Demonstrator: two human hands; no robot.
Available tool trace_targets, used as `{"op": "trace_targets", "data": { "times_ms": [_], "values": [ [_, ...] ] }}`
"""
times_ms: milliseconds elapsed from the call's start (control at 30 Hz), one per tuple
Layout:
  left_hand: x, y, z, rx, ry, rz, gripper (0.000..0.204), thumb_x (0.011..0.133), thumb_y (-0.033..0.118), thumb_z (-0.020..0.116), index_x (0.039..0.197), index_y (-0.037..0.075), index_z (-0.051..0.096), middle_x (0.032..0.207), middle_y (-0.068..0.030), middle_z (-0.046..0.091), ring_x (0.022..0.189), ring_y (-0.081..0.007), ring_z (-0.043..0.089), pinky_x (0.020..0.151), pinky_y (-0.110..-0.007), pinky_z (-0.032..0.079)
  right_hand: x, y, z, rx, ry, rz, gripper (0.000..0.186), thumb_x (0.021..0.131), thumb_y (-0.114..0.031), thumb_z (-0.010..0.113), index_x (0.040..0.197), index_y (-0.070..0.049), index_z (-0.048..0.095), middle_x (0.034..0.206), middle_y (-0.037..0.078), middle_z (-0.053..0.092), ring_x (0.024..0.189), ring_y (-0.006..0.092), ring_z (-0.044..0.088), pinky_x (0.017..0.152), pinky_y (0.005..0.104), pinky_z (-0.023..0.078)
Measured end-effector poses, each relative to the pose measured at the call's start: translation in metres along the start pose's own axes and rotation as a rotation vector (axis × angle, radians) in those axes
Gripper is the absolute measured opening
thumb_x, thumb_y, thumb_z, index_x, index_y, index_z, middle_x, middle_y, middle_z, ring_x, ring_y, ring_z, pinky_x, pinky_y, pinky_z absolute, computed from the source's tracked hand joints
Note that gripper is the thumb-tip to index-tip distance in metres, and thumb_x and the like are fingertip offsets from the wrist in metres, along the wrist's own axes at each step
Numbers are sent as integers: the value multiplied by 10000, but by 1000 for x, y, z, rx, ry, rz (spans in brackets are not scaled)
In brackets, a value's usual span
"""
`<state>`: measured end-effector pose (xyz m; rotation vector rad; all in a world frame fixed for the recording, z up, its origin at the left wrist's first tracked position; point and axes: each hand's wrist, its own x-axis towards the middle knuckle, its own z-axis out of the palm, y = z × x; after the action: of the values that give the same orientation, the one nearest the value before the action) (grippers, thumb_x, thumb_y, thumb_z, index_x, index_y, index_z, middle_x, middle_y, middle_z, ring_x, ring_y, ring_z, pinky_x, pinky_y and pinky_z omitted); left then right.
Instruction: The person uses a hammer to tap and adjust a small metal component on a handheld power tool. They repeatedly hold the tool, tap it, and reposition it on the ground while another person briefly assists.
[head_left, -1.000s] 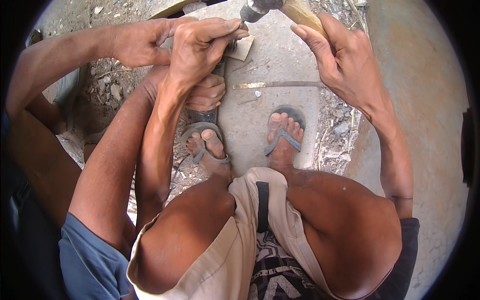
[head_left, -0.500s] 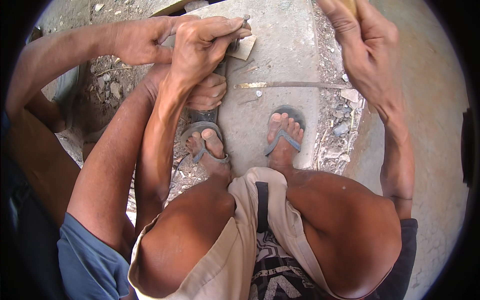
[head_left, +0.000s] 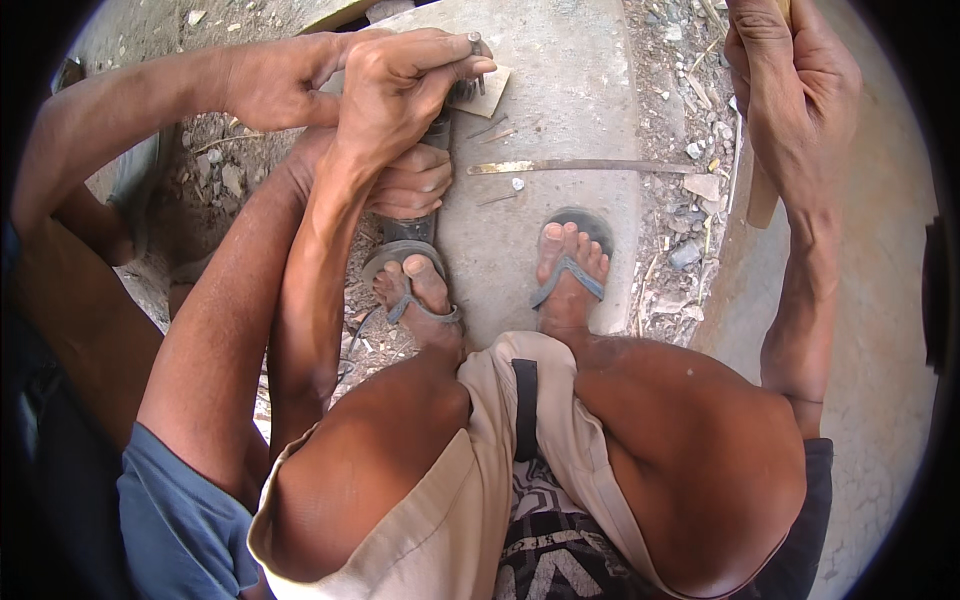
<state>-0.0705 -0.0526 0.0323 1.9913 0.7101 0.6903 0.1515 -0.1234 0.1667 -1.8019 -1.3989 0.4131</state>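
My left hand (head_left: 395,95) is closed, pinching a thick metal pin (head_left: 476,45) with a flat head between thumb and fingers. The pin stands nearly upright over a small pale board (head_left: 490,96) and the end of a dark tool (head_left: 437,130). My knuckles hide most of that tool's end. A co-worker's hand (head_left: 415,180) grips its body just below my wrist, and their other hand (head_left: 280,80) reaches in behind my left hand. At the upper right, my right hand (head_left: 795,95) is wrapped round a wooden handle (head_left: 763,200); its upper end is out of view.
A flat metal strip (head_left: 570,166) lies across the concrete slab (head_left: 560,110) beyond my sandalled feet. Several thin metal bits (head_left: 490,130) lie beside the board. Rubble (head_left: 690,200) runs along the slab's right edge. The co-worker's leg (head_left: 215,330) is close on my left.
My right hand has swung outward to the right with the wooden handle, showing its lower end. My left hand has shifted slightly left, and the pin shows more of its length.
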Motion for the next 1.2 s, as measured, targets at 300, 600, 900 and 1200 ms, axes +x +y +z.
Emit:
{"op": "trace_targets", "data": {
  "times_ms": [300,600,900,1200],
  "values": [
    [10,-1,3,-107,78,89,73,888,-64,697,940,-46,745,818,-93,741,743,-158,720,640,-278,557,-21,33,-18,-237,-240,121,328,1038,-162,641,766,4,565,607,1,453,579,82,417,488,319,337],
    [9,-2,0,-59,60,111,108,892,-71,694,969,-37,762,848,-96,761,758,-160,737,660,-275,586,-18,22,-15,-100,-362,194,336,1026,-169,650,751,3,564,584,31,471,528,100,420,449,340,330],
    [6,0,-1,-33,31,135,133,897,-100,668,981,-52,758,899,-112,772,811,-200,764,708,-285,617,-17,15,-7,-96,-410,128,349,1039,-168,632,749,-5,524,556,42,430,500,103,399,427,337,321],
    [6,-1,-4,-71,-9,150,165,893,-123,650,1003,-56,753,915,-124,770,839,-212,766,739,-291,624,-14,13,-13,-103,-470,130,376,1047,-177,621,734,-15,487,550,39,419,478,107,381,413,340,307]
  ]
}}
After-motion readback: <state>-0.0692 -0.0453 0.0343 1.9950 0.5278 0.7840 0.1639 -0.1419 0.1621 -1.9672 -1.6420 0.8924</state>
